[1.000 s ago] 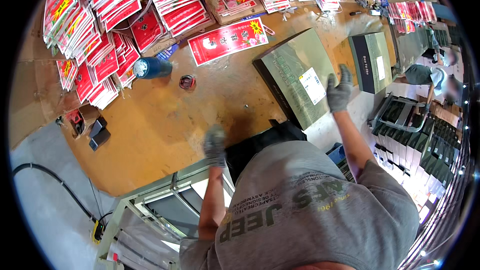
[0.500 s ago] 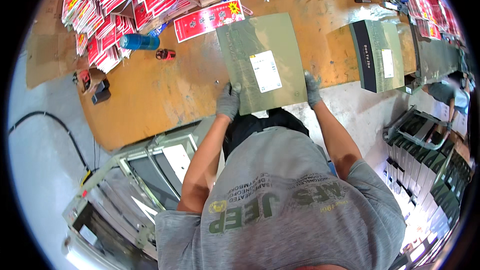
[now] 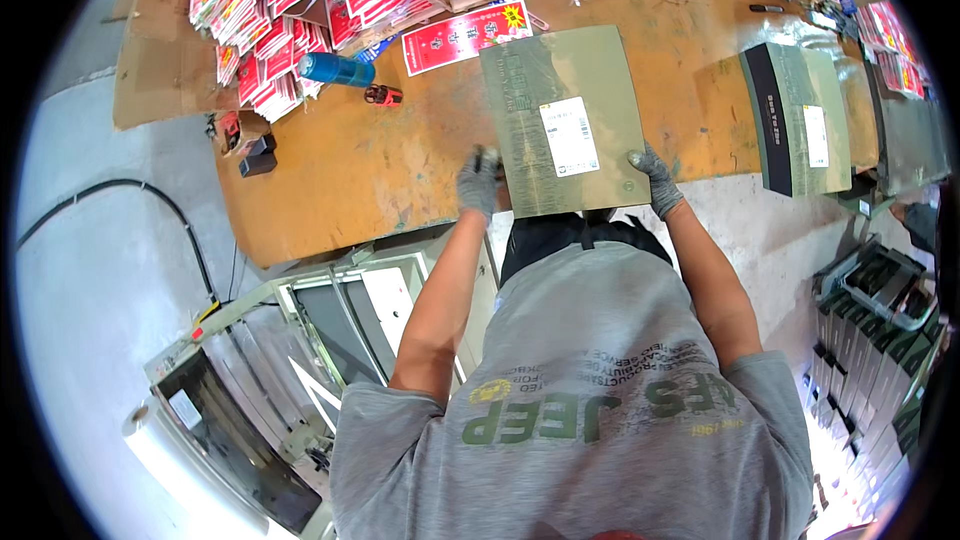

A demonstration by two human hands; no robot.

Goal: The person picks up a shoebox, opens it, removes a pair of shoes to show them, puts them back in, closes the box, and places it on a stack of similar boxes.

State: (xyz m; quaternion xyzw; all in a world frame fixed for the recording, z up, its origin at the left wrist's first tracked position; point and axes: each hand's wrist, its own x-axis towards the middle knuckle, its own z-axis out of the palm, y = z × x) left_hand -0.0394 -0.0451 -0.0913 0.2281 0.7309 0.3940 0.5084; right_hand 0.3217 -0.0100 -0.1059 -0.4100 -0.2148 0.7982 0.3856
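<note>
A flat olive-green box (image 3: 525,155) with a white label (image 3: 570,137) lies at the near edge of the wooden table, a corner reaching past it. My right hand (image 3: 655,181), in a grey glove, grips its right edge, thumb on top and the other fingers partly hidden. My left hand (image 3: 478,183), gloved too, is just off the box's left edge with loosely bent fingers and nothing seen in it. Further right, a second green box (image 3: 828,165) with a black side and a white label stands at the table's edge.
Stacks of red printed packets (image 3: 290,50) fill cardboard trays along the back. Nearby are a blue bottle (image 3: 336,69), a small red-and-black item (image 3: 383,95) and a red printed sheet (image 3: 465,40). A machine frame (image 3: 330,310) stands lower left; a grey crate (image 3: 885,285) is at right.
My left hand has come away from the green box's left edge. My right hand has shifted so its thumb rests on top. The whole view has swung, moving the scene rightward.
</note>
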